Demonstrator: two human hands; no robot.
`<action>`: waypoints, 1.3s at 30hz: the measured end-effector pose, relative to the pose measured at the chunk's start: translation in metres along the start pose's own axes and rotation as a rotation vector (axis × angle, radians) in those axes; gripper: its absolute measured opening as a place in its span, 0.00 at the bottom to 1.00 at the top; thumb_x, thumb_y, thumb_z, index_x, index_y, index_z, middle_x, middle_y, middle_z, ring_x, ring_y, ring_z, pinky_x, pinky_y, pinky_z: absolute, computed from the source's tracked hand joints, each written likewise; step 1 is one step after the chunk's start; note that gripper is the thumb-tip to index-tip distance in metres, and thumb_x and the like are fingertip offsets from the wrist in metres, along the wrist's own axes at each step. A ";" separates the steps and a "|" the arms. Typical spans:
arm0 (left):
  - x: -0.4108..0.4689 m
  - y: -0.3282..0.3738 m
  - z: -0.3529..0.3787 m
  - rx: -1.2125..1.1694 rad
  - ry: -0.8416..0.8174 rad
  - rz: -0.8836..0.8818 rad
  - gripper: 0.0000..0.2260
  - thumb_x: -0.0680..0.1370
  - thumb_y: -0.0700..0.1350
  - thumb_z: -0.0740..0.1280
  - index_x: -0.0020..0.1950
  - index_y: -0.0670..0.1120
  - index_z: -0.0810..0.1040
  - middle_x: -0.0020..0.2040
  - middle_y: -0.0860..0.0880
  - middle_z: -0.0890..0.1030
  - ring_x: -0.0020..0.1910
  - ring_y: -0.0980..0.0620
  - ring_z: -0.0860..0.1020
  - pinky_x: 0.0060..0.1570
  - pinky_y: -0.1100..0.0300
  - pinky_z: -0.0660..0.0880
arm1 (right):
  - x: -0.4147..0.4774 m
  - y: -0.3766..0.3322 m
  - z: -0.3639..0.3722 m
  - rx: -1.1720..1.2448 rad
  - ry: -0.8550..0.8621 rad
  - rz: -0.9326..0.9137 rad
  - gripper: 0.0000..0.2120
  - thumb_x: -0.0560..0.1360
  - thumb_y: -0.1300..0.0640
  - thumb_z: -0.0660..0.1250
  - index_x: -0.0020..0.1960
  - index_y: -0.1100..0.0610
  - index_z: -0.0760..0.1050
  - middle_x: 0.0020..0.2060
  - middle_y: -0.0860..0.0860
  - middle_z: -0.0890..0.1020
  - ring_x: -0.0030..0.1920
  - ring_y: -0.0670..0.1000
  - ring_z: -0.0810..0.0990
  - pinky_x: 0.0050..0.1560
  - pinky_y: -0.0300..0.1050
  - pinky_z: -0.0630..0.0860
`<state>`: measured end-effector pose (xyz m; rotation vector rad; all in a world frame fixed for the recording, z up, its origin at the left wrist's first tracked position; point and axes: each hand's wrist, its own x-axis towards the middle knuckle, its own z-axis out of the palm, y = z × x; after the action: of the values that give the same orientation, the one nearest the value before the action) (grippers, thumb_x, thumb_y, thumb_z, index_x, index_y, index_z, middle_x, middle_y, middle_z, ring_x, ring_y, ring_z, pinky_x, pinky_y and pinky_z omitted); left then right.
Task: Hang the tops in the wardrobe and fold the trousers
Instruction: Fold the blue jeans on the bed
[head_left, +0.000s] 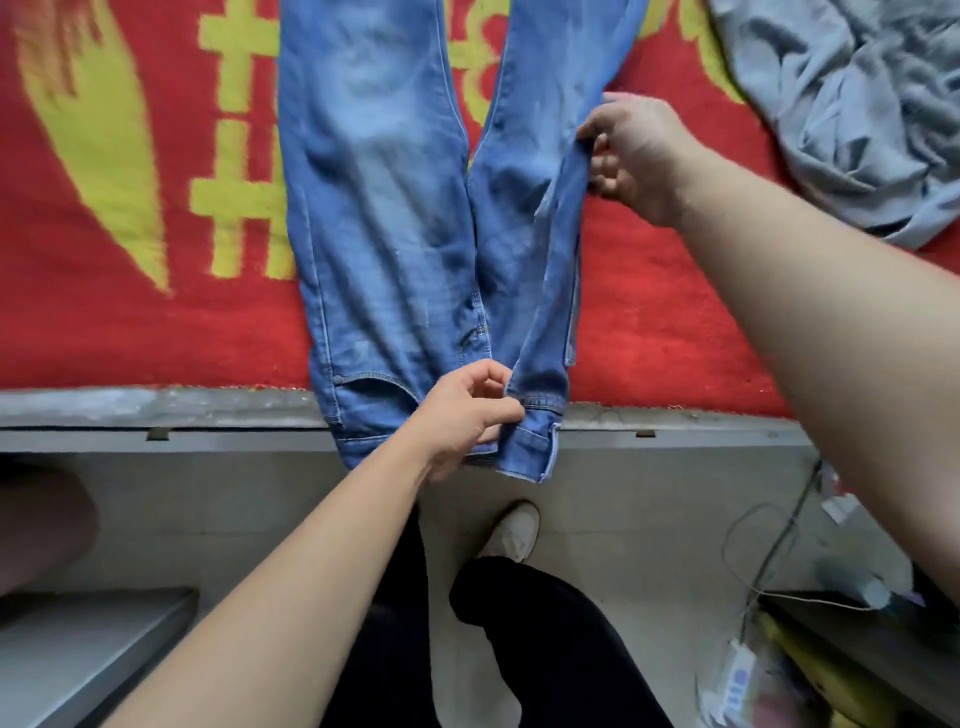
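On the red blanket (130, 322) over the bed, blue jeans (384, 218) spread flat, waistband over the near edge, your left hand (467, 415) pinching the waistband, your right hand (631, 156) gripping the outer seam (lifted, folding inward), grey top (857, 114) crumpled far right.

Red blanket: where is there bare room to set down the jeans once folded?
Widest bare patch: red blanket left of the jeans, down to the grey bed edge. A narrower strip lies between the jeans and the grey garment, but the right hand and arm cross it. The far right is crowded by that garment.
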<state>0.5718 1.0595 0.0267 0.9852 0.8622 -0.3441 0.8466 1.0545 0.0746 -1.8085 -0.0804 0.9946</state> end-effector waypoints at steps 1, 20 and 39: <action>-0.009 0.000 -0.019 0.004 0.037 -0.003 0.13 0.73 0.28 0.66 0.41 0.48 0.76 0.41 0.46 0.76 0.44 0.49 0.73 0.47 0.52 0.70 | 0.000 -0.006 0.025 -0.020 -0.030 -0.022 0.09 0.74 0.67 0.59 0.48 0.55 0.72 0.32 0.52 0.68 0.26 0.47 0.64 0.27 0.38 0.60; -0.004 -0.068 -0.195 0.214 0.437 -0.195 0.22 0.74 0.44 0.74 0.63 0.43 0.70 0.54 0.43 0.81 0.45 0.50 0.77 0.51 0.52 0.75 | 0.044 0.080 0.267 -0.467 -0.184 -0.138 0.27 0.78 0.62 0.59 0.78 0.54 0.64 0.48 0.49 0.81 0.49 0.50 0.79 0.56 0.45 0.76; -0.023 -0.072 -0.175 0.314 0.556 -0.244 0.29 0.77 0.68 0.60 0.45 0.41 0.79 0.44 0.46 0.80 0.43 0.50 0.78 0.49 0.54 0.75 | -0.093 0.186 0.150 -0.275 0.239 0.378 0.32 0.73 0.27 0.61 0.49 0.56 0.81 0.49 0.53 0.85 0.54 0.59 0.82 0.60 0.54 0.76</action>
<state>0.4298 1.1652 -0.0438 1.2979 1.4718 -0.4294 0.6177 1.0342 -0.0389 -2.2373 0.2960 1.0567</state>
